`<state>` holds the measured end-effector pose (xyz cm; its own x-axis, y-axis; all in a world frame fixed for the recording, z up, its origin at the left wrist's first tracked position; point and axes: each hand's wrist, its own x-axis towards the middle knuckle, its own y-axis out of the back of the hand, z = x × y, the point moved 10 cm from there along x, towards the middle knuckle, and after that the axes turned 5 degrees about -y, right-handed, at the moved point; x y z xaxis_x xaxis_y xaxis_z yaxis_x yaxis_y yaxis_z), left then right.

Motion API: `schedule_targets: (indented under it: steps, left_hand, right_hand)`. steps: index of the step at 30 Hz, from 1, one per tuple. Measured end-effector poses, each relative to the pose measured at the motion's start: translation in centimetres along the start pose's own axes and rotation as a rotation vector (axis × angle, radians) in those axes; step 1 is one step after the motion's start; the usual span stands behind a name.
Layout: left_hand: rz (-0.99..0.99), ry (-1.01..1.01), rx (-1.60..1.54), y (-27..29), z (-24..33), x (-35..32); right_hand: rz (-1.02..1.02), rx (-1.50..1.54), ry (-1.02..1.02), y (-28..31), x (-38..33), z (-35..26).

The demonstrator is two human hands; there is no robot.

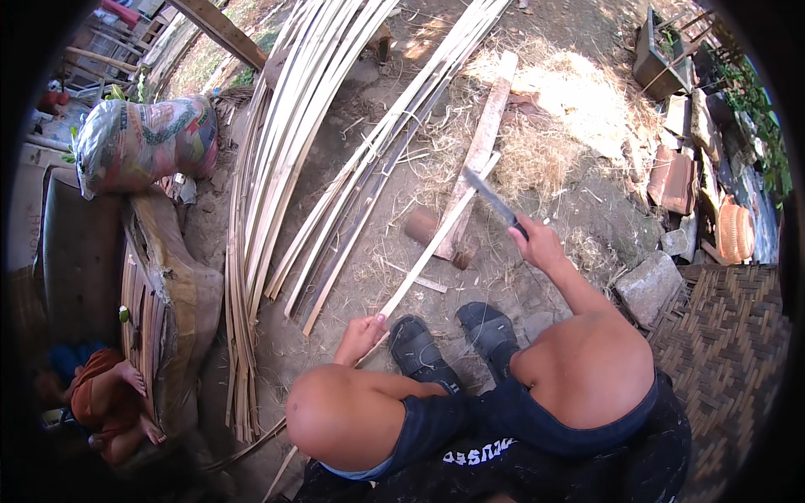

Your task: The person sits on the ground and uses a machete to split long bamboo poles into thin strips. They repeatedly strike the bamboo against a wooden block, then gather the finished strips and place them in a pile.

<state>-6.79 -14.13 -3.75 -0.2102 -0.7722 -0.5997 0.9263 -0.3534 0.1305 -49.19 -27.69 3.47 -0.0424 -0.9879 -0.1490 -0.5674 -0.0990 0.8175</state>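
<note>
A pale strip (426, 256) leans across a wooden plank (496, 105), its lower part clasped by the left hand (360, 337); the right hand (539, 245) grips a knife (495, 199) (blade crossing the strip, contact unclear). Bundled strips (289, 142) lie leftward.

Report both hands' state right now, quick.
Left hand: closed, holding a pale flat strip.
Right hand: closed, holding a knife.

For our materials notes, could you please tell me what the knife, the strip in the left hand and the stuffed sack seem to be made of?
Knife: grey metal blade, probably steel from its dull sheen; dark handle, material unclear.
Strip: likely split bamboo, possibly wood, unpainted, from its pale, slender length.
Sack: probably printed plastic, from its crinkled, patterned surface.
</note>
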Motion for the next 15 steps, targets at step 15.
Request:
schedule_targets:
  steps: [15]
  left_hand:
    - [0.175, 0.211, 0.003, 6.9, -6.7, -9.1]
  right_hand:
    - [0.108, 0.103, -0.136, 2.2, 1.3, 4.7]
